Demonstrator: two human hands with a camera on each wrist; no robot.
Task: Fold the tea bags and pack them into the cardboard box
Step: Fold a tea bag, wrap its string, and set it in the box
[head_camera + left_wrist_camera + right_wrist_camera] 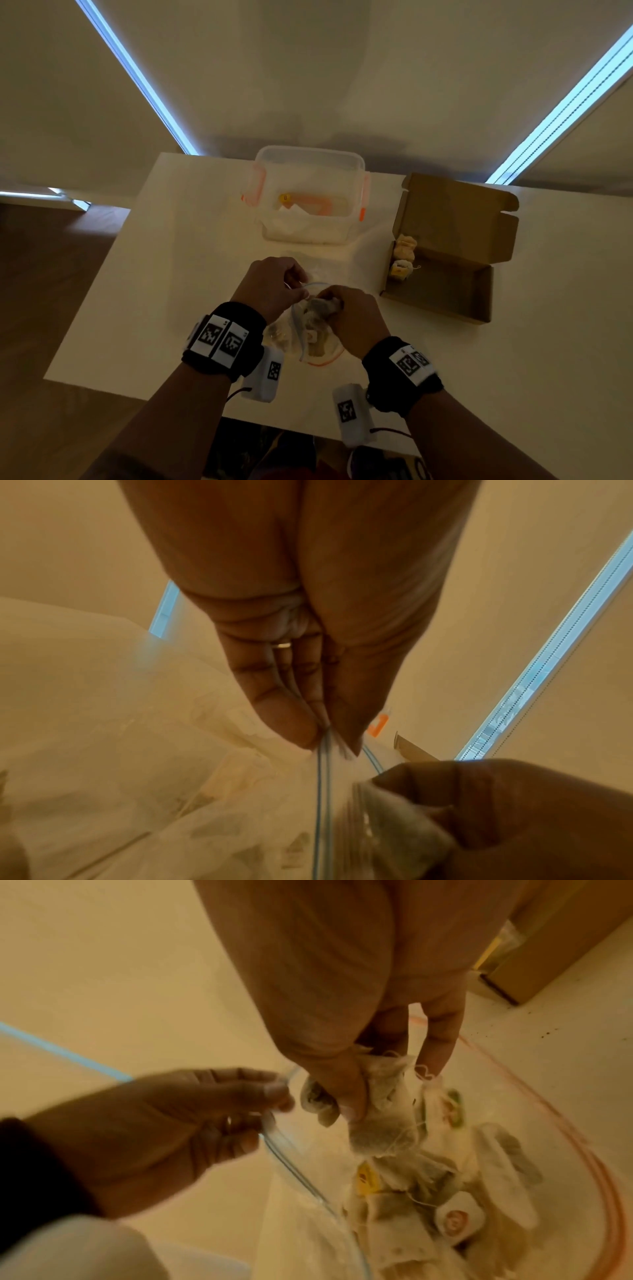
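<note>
About 3 folded tea bags (404,257) already stood in the cardboard box (455,274). Her left hand (274,284) pinched the zip bag (514,1191) rim open; her right hand (346,311) pinched another tea bag (380,1123) out. Many remained, I judged.

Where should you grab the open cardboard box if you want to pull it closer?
Probably the cardboard box's low front wall, coming from the near side. That edge is bare and faces the person; the raised lid blocks the far side, and the folded tea bags sit in the left end. Both the left hand and right hand are busy now.
</note>
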